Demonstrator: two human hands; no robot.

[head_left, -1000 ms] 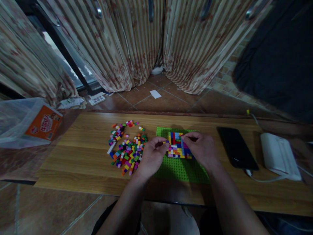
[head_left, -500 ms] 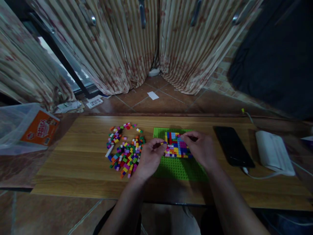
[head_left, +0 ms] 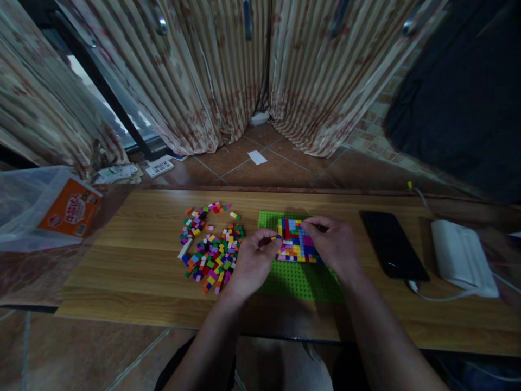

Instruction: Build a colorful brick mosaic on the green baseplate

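Little has changed from half a second ago: the whole view has swung slightly, so everything sits a touch further right, while my hands keep almost the same places over the panel (head_left: 291,251) of coloured bricks. The panel lies on the green plate (head_left: 299,283), on the bench (head_left: 130,266), and the loose pile (head_left: 215,258) to its left is laid out as it was.

My left hand (head_left: 253,260) is nearly closed, thumb and forefinger pinched on a small brick (head_left: 275,238) at the panel's left edge, the other fingers curled in. My right hand (head_left: 337,245) is half curled, its thumb and forefinger tips close together at the panel's far right part; I cannot tell whether a brick is between them.

My right hand hides the panel's right side and some of the plate; my left covers a bit of the plate's left edge. The light is dim, so separate bricks in the panel blur together, and the colours of the pinched one, yellow and something dark, are hard to make out. The clear tub (head_left: 24,209) is cut off at the left. Right of the plate lies the phone (head_left: 393,244), a cable (head_left: 437,299) plugged into it, near a white box (head_left: 462,258).
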